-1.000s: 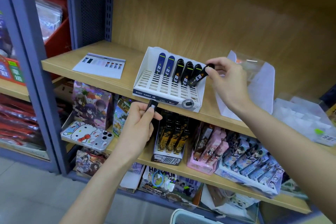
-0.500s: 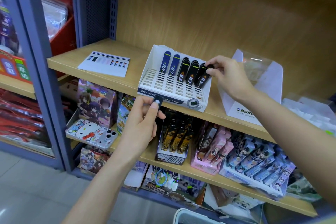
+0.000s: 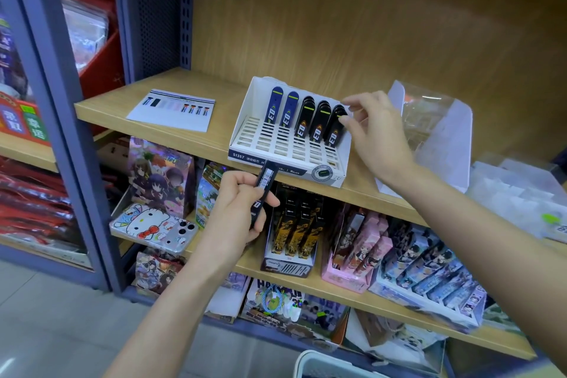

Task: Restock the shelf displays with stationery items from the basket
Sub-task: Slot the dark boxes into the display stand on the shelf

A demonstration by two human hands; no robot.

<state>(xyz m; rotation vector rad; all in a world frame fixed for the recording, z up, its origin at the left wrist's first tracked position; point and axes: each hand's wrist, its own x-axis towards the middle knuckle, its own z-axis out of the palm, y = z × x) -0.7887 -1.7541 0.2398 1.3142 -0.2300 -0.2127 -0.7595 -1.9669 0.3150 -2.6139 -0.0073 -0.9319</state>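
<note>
Wooden shelf, white slotted tray: right hand open, fingertips touching rightmost black case; left hand gripping slim black case.

Two bare forearms enter from the lower edge. The left hand and right hand are uncovered: no gloves, rings, watch or bracelets seen. No sleeve reaches as far as either forearm is visible. Fingernails are short and unpainted where they show. Upper arms and clothing lie outside the view.
</note>
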